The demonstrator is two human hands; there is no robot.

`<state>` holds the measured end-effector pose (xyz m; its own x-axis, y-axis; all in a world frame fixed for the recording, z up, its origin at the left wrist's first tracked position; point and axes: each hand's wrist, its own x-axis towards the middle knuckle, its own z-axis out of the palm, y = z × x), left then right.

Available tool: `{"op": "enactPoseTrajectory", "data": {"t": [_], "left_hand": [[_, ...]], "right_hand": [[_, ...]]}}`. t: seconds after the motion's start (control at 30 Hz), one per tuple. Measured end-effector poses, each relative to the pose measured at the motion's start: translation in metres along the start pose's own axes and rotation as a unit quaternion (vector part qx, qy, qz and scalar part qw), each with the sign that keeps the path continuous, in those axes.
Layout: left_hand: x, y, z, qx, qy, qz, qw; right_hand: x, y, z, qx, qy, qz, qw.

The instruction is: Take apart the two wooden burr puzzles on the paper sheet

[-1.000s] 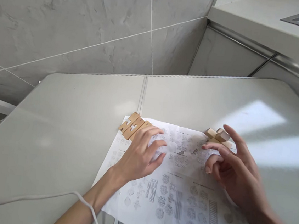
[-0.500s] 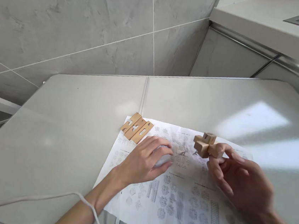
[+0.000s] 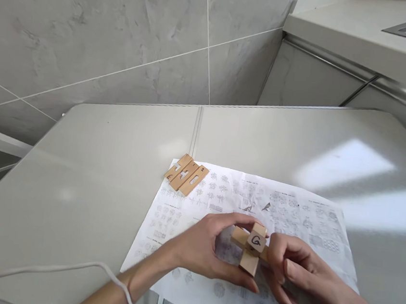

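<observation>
Over the printed sheet, a wooden burr puzzle [image 3: 251,249] of crossing blocks is held between my two hands, a letter like "G" on its facing block end. My left hand [image 3: 208,244] curves round its left side, fingers at the far side and thumb along the near side. From the right, my right hand [image 3: 299,268] pinches the protruding end of one block, which its fingers partly hide. Beyond my left hand lie three flat wooden pieces [image 3: 187,174], side by side and slotted, with numbers such as 1 and 2 on them.
The wrinkled paper sheet [image 3: 189,213], printed with puzzle diagrams, spreads under my hands on a pale table [image 3: 78,168]. Two small dark bits [image 3: 267,206] lie on it. A white cable [image 3: 67,267] crosses my left forearm. Behind stands a grey tiled wall [image 3: 129,28], with a counter [image 3: 346,27] at right.
My right hand has brought the burr puzzle nearer and to the left, turning it. My left hand has moved right and closed round it. The flat pieces have stayed put.
</observation>
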<state>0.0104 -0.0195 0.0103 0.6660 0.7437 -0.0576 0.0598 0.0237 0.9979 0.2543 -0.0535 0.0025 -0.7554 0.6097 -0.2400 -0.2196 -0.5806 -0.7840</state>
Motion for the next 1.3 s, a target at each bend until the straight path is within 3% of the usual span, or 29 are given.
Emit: {"op": "enactPoseTrajectory", "data": {"t": [0.27, 0.37, 0.47, 0.63, 0.93, 1.07, 1.3], "left_hand": [[0.0, 0.001, -0.002, -0.021, 0.08, -0.007, 0.997], [-0.002, 0.0, -0.001, -0.014, 0.092, 0.002, 0.996], [-0.001, -0.001, 0.001, 0.012, 0.102, 0.006, 0.995], [0.0, -0.002, 0.001, 0.067, 0.115, 0.055, 0.99], [0.003, -0.005, -0.001, 0.124, 0.138, 0.126, 0.975], [0.004, -0.005, 0.0, 0.149, 0.121, 0.138, 0.972], [0.004, -0.005, 0.0, 0.157, 0.122, 0.162, 0.966]], "right_hand": [[0.005, -0.006, 0.003, -0.109, 0.105, -0.024, 0.988], [0.005, -0.006, 0.004, -0.155, 0.166, -0.031, 0.973], [0.006, -0.005, 0.004, -0.211, 0.197, -0.082, 0.954], [0.008, -0.006, 0.004, -0.289, 0.186, -0.14, 0.928], [0.008, -0.018, 0.005, -0.277, 0.134, -0.029, 0.951], [0.009, -0.019, 0.006, -0.311, 0.09, -0.021, 0.946], [0.009, -0.008, 0.0, -0.374, 0.114, -0.045, 0.919]]}}
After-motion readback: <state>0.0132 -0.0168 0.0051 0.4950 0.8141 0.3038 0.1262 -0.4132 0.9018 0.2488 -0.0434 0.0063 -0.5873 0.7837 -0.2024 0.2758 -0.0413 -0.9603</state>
